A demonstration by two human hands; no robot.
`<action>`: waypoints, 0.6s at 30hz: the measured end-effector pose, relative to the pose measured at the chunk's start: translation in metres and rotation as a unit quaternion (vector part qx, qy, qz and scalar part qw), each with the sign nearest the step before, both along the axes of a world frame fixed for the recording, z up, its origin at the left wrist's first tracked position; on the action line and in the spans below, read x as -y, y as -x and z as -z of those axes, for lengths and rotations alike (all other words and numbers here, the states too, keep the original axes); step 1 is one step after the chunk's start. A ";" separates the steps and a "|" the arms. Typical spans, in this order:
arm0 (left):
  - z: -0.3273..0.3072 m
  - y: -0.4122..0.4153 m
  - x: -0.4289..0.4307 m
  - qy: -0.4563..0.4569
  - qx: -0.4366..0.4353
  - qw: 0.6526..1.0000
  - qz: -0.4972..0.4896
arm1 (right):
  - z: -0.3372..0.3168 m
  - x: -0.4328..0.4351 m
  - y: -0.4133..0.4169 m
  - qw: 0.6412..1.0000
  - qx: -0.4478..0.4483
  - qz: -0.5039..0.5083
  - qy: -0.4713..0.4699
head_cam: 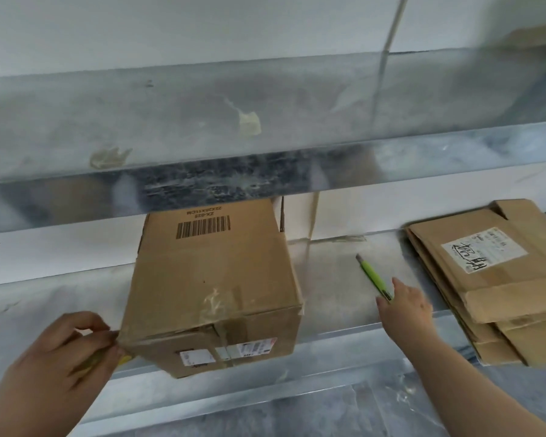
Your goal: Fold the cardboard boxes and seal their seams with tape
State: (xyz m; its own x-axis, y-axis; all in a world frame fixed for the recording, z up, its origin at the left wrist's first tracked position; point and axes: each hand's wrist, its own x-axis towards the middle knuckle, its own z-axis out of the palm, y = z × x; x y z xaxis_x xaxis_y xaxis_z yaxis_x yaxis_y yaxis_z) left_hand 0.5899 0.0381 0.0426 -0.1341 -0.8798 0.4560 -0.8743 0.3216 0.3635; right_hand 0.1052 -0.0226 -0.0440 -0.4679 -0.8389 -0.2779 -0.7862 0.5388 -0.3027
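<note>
Taped brown box (208,279) stands upright; flattened boxes (492,285) stacked well right.

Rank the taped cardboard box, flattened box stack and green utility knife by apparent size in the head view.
1-2. taped cardboard box, flattened box stack: alike; stack is cropped at the frame edge.
3. green utility knife.
</note>
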 end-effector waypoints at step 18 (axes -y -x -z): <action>-0.022 -0.001 -0.011 -0.082 -0.081 0.993 0.010 | -0.111 -0.119 -0.141 0.910 0.241 -0.002 0.336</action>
State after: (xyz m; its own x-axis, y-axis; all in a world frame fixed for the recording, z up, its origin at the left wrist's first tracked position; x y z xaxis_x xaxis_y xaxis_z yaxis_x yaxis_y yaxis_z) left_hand 0.5913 0.0493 0.0651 -0.0888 -0.9418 0.3242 -0.7946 0.2633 0.5471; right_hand 0.2459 0.0959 0.0667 -0.4247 -0.8964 0.1268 -0.4762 0.1021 -0.8734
